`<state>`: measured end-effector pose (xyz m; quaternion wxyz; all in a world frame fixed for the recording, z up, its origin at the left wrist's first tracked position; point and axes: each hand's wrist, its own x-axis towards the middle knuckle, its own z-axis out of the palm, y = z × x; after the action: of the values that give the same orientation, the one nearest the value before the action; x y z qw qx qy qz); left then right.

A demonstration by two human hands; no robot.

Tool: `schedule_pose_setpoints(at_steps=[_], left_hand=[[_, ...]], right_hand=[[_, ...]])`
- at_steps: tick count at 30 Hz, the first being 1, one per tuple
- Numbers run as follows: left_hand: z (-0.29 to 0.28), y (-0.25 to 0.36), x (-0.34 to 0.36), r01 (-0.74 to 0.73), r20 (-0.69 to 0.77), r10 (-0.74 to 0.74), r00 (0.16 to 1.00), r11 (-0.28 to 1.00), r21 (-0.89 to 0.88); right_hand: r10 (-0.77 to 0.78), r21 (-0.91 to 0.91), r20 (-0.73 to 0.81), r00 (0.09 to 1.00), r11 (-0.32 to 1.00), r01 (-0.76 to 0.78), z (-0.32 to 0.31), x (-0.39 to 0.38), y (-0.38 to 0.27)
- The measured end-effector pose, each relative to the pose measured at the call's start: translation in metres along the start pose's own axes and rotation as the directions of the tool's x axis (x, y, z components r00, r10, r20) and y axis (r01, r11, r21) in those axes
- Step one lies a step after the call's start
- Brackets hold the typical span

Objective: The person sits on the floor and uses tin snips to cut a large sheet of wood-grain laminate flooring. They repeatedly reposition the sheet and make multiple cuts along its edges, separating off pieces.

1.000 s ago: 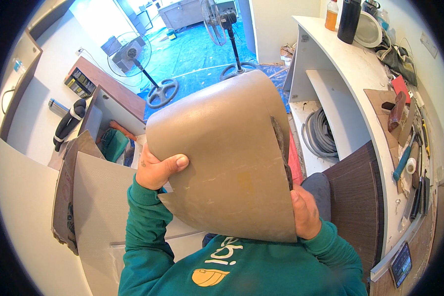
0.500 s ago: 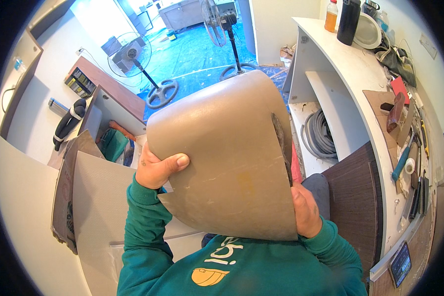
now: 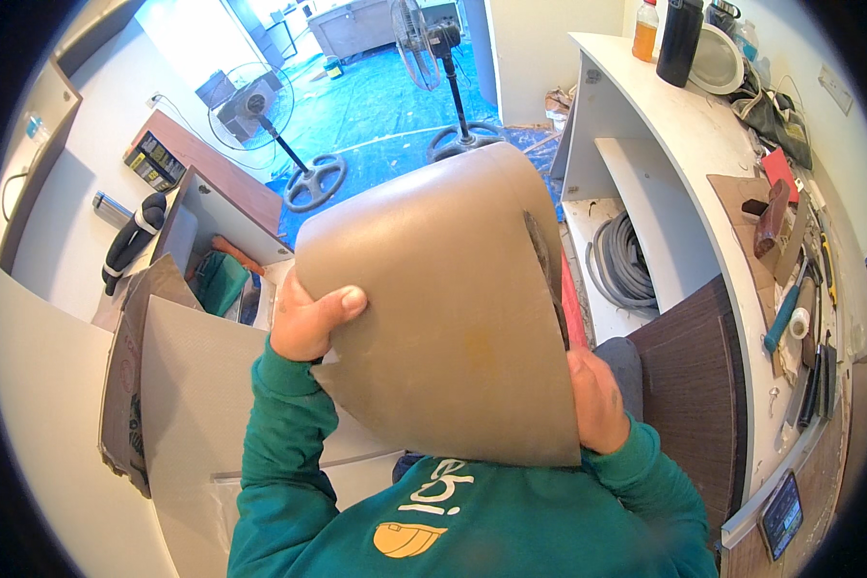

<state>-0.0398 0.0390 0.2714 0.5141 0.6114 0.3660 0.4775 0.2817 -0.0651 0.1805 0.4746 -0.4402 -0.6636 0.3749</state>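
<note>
A large brown flexible sheet is bent over into a roll in front of my chest, its curved fold facing away from me. My left hand grips its left side, thumb pressed flat on the outer face and the other fingers hidden behind. At the lower right edge my right hand holds the sheet, fingers curled along the rim and partly out of sight. A dark gap shows at the right end of the roll, between its layers. The lower left corner of the sheet sticks out as a point.
Two standing fans are on the blue-covered floor ahead. To the right, a white counter carries hand tools, a wooden plane, bottles and a phone. A coiled grey hose lies in its shelf. Large panels lean at left.
The rolled sheet has shifted very slightly, its top dipping a little and its left side moving right with my left hand. Both hands keep their hold.
</note>
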Motion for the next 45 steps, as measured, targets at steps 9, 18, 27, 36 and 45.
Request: schedule_pose_setpoints(at_steps=[9,18,27,36,45], left_hand=[[-0.036,-0.100,0.060,0.233,-0.110,-0.215,0.971,0.950,0.207],[-0.056,-0.180,0.100,0.324,-0.067,-0.325,0.943,0.946,-0.025],[-0.058,-0.174,0.039,0.460,0.089,-0.469,0.878,0.782,-0.420],[-0.054,-0.145,0.035,0.441,-0.125,-0.552,0.825,0.765,-0.469],[-0.069,-0.122,0.063,0.525,-0.161,-0.792,0.588,0.526,-0.669]], right_hand=[[-0.210,-0.298,-0.003,0.978,0.933,0.200,0.009,0.046,0.076],[0.264,0.090,-0.142,0.954,0.963,-0.253,0.069,0.080,0.194],[0.209,-0.116,-0.130,0.969,0.968,-0.224,0.086,0.027,0.189],[0.166,-0.172,-0.060,0.984,0.970,-0.174,0.069,0.016,0.151],[0.059,-0.249,-0.092,0.994,0.965,-0.081,0.070,0.032,0.139]])
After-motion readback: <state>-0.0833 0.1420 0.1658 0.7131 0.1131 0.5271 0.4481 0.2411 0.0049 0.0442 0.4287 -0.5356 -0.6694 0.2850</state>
